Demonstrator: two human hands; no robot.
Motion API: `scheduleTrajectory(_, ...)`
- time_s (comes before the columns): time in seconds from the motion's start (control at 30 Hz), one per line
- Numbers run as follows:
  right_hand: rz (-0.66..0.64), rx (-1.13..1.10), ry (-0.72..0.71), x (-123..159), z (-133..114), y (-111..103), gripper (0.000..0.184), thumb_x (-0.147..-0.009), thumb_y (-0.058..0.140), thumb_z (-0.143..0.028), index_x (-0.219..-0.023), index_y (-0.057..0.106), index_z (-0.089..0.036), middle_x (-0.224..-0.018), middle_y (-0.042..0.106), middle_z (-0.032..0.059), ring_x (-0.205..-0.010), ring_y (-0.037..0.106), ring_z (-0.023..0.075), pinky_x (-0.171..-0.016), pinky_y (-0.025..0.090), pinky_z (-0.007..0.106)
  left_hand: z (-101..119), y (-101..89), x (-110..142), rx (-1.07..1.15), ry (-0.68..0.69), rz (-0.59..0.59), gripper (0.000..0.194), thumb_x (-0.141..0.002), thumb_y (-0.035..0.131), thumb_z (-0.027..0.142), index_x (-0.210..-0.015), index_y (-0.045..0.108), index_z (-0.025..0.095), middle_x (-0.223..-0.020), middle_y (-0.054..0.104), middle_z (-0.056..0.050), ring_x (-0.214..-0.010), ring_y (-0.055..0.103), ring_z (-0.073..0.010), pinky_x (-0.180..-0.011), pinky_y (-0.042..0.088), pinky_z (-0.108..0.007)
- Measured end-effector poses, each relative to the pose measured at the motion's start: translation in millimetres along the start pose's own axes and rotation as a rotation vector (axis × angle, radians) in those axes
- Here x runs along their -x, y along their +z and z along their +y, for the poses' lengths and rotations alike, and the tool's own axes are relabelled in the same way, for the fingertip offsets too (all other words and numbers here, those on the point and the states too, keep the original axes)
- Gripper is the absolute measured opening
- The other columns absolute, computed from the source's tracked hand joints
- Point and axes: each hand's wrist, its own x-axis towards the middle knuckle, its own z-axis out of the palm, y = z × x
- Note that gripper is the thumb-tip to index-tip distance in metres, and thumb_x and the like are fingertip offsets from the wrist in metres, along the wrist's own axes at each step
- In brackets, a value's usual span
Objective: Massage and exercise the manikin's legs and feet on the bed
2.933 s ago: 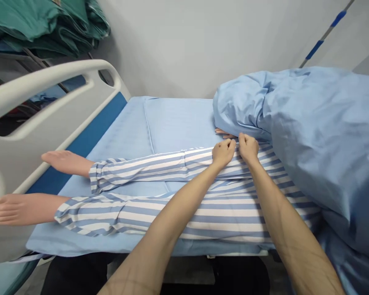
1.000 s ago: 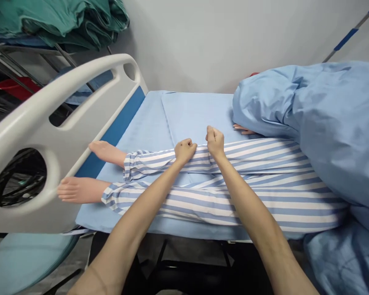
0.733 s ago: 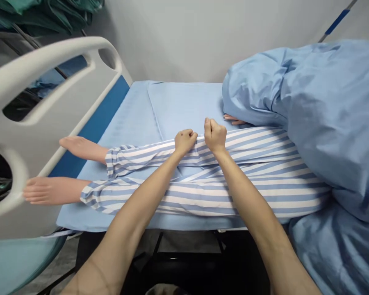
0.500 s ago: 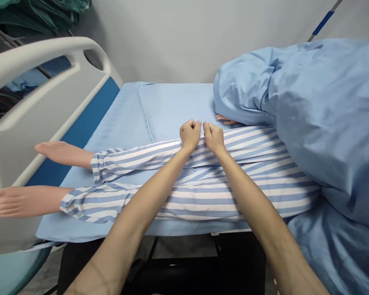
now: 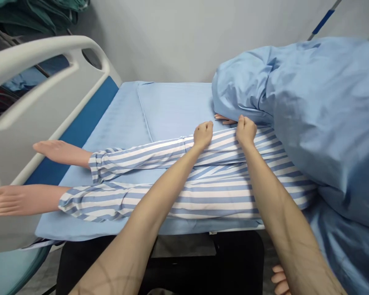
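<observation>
A lying figure that looks like a manikin has both legs in blue-and-white striped trousers (image 5: pixel 221 200). My left hand (image 5: pixel 203 135) is a closed fist over the far thigh, touching or just above the cloth. Farther up that leg, beside the bunched quilt, my right hand (image 5: pixel 246 130) is also closed, thumb side up. The insides of both fists are hidden, so I cannot tell whether cloth is in them. Bare feet (image 5: pixel 18 200) stick out at the left. A blue quilt (image 5: pixel 310 102) covers the upper body, with fingertips (image 5: pixel 224 119) showing under its edge.
The bed's footboard (image 5: pixel 49 102) rises at the left. Light blue sheet (image 5: pixel 178 102) spreads beyond the legs to the wall. Fingers (image 5: pixel 281 280) of another hand show low at the right. A teal stool or seat (image 5: pixel 15 270) stands at the lower left.
Both fists have moved to the right along the far leg. My right hand has gone farther, so the gap between the hands has widened.
</observation>
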Motion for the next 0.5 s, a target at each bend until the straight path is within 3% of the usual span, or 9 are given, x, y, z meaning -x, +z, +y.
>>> scheduleTrajectory(0.07,-0.030,0.098,0.031,8,-6,3,0.047,-0.104,0.030,-0.038,-0.088,0.068,-0.016,-0.086,0.071,0.0128,-0.084,0.064,0.0231,-0.074,0.040,0.031,-12,-21.5,-3,-0.035,-0.015,0.003,0.041,-0.098,0.037,0.030,-0.058,0.043,0.021,-0.061,0.054,0.000,-0.069,0.050,-0.0146,-0.068,0.034,-0.026)
scheduleTrajectory(0.13,-0.096,0.182,0.040,12,-13,2,0.045,-0.104,0.032,-0.038,-0.095,0.070,-0.016,-0.090,0.072,0.0137,-0.087,0.065,0.0232,-0.075,0.040,0.030,-29,-57.4,-1,-0.134,-0.066,0.048,0.039,-0.096,0.038,0.026,-0.057,0.041,0.021,-0.060,0.051,0.000,-0.068,0.047,-0.0145,-0.068,0.033,-0.026)
scheduleTrajectory(0.2,-0.176,0.255,0.040,16,-21,-2,0.043,-0.104,0.033,-0.038,-0.103,0.069,-0.016,-0.094,0.073,0.0143,-0.091,0.066,0.0233,-0.077,0.041,0.029,-52,-105.8,5,-0.262,-0.142,0.103,0.034,-0.092,0.041,0.021,-0.058,0.042,0.021,-0.062,0.050,0.000,-0.069,0.046,-0.0146,-0.069,0.032,-0.026)
scheduleTrajectory(0.3,-0.270,0.326,0.039,27,-40,-6,0.042,-0.106,0.030,-0.036,-0.113,0.066,-0.016,-0.102,0.073,0.0140,-0.096,0.068,0.0236,-0.080,0.044,0.030,-94,-185.2,15,-0.430,-0.276,0.276,0.026,-0.090,0.040,0.020,-0.064,0.044,0.021,-0.065,0.049,0.001,-0.072,0.046,-0.0155,-0.070,0.034,-0.026)
scheduleTrajectory(0.4,-0.410,0.317,-0.070,49,-77,3,0.040,-0.106,0.030,-0.031,-0.114,0.066,-0.017,-0.106,0.073,0.0129,-0.100,0.069,0.0232,-0.083,0.046,0.031,-135,-245.9,27,-0.543,-0.392,0.432,0.017,-0.087,0.042,0.024,-0.071,0.045,0.022,-0.068,0.052,0.001,-0.077,0.050,-0.0174,-0.073,0.037,-0.027)
scheduleTrajectory(0.5,-0.586,0.202,-0.249,82,-135,32,0.034,-0.103,0.036,-0.026,-0.110,0.068,-0.019,-0.109,0.074,0.0104,-0.102,0.069,0.0240,-0.080,0.050,0.032,-162,-274.5,40,-0.688,-0.387,0.358,0.017,-0.086,0.040,0.037,-0.075,0.045,0.025,-0.077,0.058,0.001,-0.083,0.054,-0.0213,-0.078,0.040,-0.030)
